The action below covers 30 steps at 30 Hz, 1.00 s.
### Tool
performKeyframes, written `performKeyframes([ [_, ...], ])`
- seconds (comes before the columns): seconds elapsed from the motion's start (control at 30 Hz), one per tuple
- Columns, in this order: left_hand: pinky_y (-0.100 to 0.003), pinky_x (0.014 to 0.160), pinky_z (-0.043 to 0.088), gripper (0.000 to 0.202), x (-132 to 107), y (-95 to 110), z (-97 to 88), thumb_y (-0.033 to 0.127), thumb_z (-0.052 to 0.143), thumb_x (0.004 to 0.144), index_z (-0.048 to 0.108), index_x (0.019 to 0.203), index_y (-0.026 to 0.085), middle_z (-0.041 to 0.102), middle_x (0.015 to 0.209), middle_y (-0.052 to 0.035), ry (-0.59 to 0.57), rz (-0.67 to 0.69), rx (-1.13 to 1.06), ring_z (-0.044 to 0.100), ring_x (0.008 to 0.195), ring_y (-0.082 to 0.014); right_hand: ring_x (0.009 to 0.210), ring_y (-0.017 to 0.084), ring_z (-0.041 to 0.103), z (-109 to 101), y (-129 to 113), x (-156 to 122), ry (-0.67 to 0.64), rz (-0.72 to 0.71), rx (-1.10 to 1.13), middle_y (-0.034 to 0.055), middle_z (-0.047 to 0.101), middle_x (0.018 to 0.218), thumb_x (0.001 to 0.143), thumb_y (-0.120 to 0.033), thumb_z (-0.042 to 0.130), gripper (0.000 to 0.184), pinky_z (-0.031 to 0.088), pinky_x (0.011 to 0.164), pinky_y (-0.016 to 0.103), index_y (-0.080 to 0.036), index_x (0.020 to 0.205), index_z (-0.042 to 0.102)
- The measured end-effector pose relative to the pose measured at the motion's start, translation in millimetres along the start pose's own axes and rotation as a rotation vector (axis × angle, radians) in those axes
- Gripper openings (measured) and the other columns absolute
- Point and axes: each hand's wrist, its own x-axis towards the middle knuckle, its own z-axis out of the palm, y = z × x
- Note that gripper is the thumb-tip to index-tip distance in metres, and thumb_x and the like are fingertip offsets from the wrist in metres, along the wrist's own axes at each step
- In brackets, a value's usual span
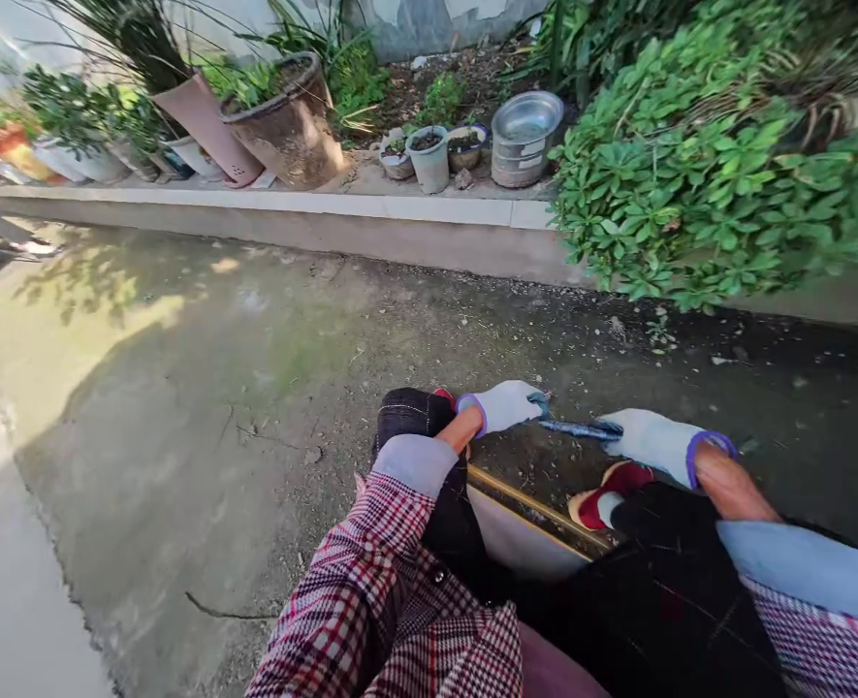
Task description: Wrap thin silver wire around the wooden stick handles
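Note:
My left hand (508,405), in a white work glove with bluish fingertips, reaches past my left knee with its fingers curled together. Whatever it pinches, if anything, is too small to make out. Opposite it, my right hand (651,443) wears a matching glove with a purple cuff. It is closed round one end of a slim, dark blue rod-like tool (578,428), whose other end points at my left fingertips. Whether the left fingers touch the tool I cannot tell. Both hands hover low over the dirt-strewn ground (464,339).
Between my legs is a pale panel with a yellow edge (537,504). A red shoe (618,485) is by my right hand. Ahead runs a low ledge (429,225) with potted plants, a metal pot (523,145) and a leafy bush (719,165). Far left, part of a person's foot (36,248) shows.

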Motion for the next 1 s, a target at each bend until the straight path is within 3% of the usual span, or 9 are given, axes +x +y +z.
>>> performKeyframes([
  [0.07, -0.031, 0.087, 0.053, 0.009, 13.6, -6.1, 4.9, 0.013, 0.065, 0.087, 0.074, 0.088, 0.012, 0.073, 0.086, -0.0029, -0.009, 0.011, -0.072, 0.065, 0.084, -0.0160, 0.062, 0.014, 0.059, 3.6, 17.5, -12.7, -0.091, 0.019, 0.072, -0.0024, 0.062, 0.066, 0.078, -0.014, 0.072, 0.009, 0.047, 0.058, 0.025, -0.017, 0.073, 0.066],
  [0.17, -0.026, 0.082, 0.052, 0.014, 20.2, -7.1, 4.8, 0.014, 0.062, 0.081, 0.074, 0.088, 0.011, 0.075, 0.086, -0.0030, -0.018, -0.005, -0.200, 0.065, 0.081, -0.0147, 0.056, 0.012, 0.057, -1.0, 23.7, -22.6, -0.165, -0.066, 0.352, -0.0038, 0.061, 0.063, 0.073, -0.026, 0.071, 0.010, 0.045, 0.054, 0.024, -0.020, 0.078, 0.065],
  [0.3, -0.025, 0.060, 0.050, 0.019, 13.6, -0.1, 3.1, 0.028, 0.062, 0.082, 0.071, 0.083, 0.012, 0.067, 0.067, -0.0028, -0.040, -0.064, -0.333, 0.057, 0.057, -0.0121, 0.048, 0.012, 0.052, -7.4, 16.5, -28.9, -0.119, -0.140, 0.734, -0.0015, 0.061, 0.063, 0.069, -0.042, 0.075, 0.033, 0.043, 0.046, 0.025, -0.018, 0.091, 0.068],
  [0.37, -0.024, 0.052, 0.046, 0.022, 10.3, 4.9, 5.8, 0.033, 0.059, 0.083, 0.068, 0.077, 0.014, 0.059, 0.057, 0.0001, -0.054, -0.091, -0.363, 0.052, 0.049, -0.0111, 0.049, 0.012, 0.054, -6.9, 10.1, -25.6, 0.003, -0.163, 0.676, -0.0007, 0.063, 0.067, 0.078, -0.047, 0.069, 0.043, 0.045, 0.047, 0.025, -0.016, 0.108, 0.069],
  [0.43, -0.024, 0.054, 0.048, 0.020, 8.7, 9.9, 9.9, 0.033, 0.059, 0.081, 0.066, 0.075, 0.016, 0.060, 0.058, 0.0000, -0.075, -0.090, -0.362, 0.053, 0.050, -0.0112, 0.059, 0.015, 0.062, -5.1, 3.6, -17.0, 0.175, -0.138, 0.379, 0.0039, 0.070, 0.078, 0.092, -0.043, 0.054, 0.045, 0.052, 0.057, 0.027, -0.012, 0.123, 0.066],
  [0.6, -0.025, 0.049, 0.040, 0.016, 7.8, 14.5, 14.4, 0.035, 0.060, 0.071, 0.059, 0.067, 0.019, 0.054, 0.050, 0.0027, -0.071, -0.099, -0.282, 0.046, 0.045, -0.0120, 0.111, 0.026, 0.069, -1.5, -1.1, 9.8, 0.263, -0.010, 0.109, 0.0115, 0.074, 0.123, 0.083, -0.024, 0.066, 0.044, 0.051, 0.094, 0.033, -0.018, 0.127, 0.070],
  [0.7, -0.024, 0.051, 0.035, 0.021, 6.3, 7.7, 11.1, 0.040, 0.061, 0.069, 0.059, 0.067, 0.019, 0.053, 0.054, 0.0035, -0.001, -0.113, -0.179, 0.044, 0.049, -0.0119, 0.100, 0.028, 0.072, 1.3, 0.6, 18.1, 0.179, 0.026, 0.006, 0.0102, 0.078, 0.110, 0.079, -0.022, 0.068, 0.026, 0.051, 0.087, 0.034, -0.020, 0.104, 0.076],
  [0.83, -0.025, 0.054, 0.033, 0.025, 7.0, -3.3, 6.8, 0.045, 0.060, 0.067, 0.061, 0.065, 0.020, 0.050, 0.055, 0.0037, -0.057, -0.091, -0.037, 0.042, 0.054, -0.0137, 0.080, 0.022, 0.070, 5.4, 3.3, 19.9, 0.042, 0.032, -0.036, 0.0040, 0.076, 0.081, 0.073, -0.019, 0.072, 0.004, 0.050, 0.073, 0.029, -0.020, 0.077, 0.071],
  [1.0, -0.027, 0.060, 0.041, 0.026, 10.3, 0.7, 1.5, 0.046, 0.066, 0.060, 0.065, 0.063, 0.020, 0.061, 0.064, 0.0005, -0.064, -0.086, -0.103, 0.050, 0.065, -0.0178, 0.060, 0.013, 0.061, 3.9, 12.1, 5.1, -0.116, -0.093, 0.110, -0.0054, 0.064, 0.058, 0.074, -0.019, 0.075, 0.009, 0.046, 0.057, 0.021, -0.019, 0.071, 0.067],
])
